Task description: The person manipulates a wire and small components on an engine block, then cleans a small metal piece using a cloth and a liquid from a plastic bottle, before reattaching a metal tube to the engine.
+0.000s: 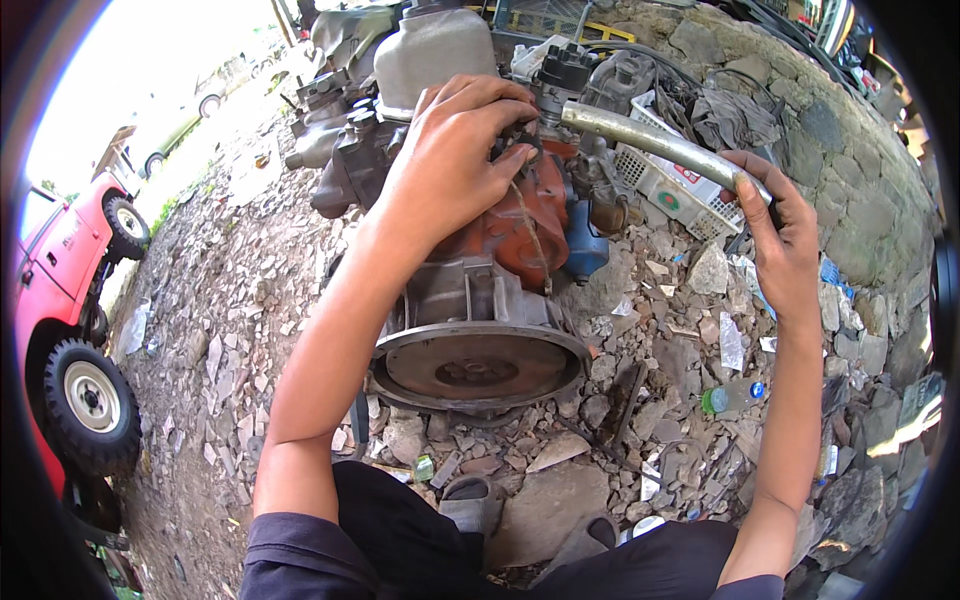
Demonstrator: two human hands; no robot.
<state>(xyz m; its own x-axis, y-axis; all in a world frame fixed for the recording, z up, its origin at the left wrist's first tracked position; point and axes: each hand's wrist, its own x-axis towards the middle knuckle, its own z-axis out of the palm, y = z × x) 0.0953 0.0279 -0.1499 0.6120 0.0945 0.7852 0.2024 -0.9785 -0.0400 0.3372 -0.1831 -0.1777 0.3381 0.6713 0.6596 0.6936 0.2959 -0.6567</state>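
Over the engine: one hand on top, one on the tube

On stony ground right before the person stands the engine [500,238], its orange housing uppermost and a broad round plate [480,370] at its near end. Atop the engine, the left hand [462,145] bends over a dark part; thumb and fingers come close together, but the hand hides what lies between them, so I cannot tell whether that grip pinches anything. To the right of the engine, the right hand [785,225] has its grip closed around the outer end of a metal tube [655,140], thumb on the near side, fingers wrapped behind. The tube's other end is near the engine's top, by a black cap [566,68]; whether it touches anything there is unclear.

Held so near one end, the tube will probably want to dip and swing, so a full palm wrap should steady it better than fingertips. Good practice would be to watch the end by the engine and guide it clear of the cap. Left fingers belong out of the tube's path, where a slip could nip them. Any push is best slow and even, with feet settled first, since the loose stones [560,455] around the engine could shift.
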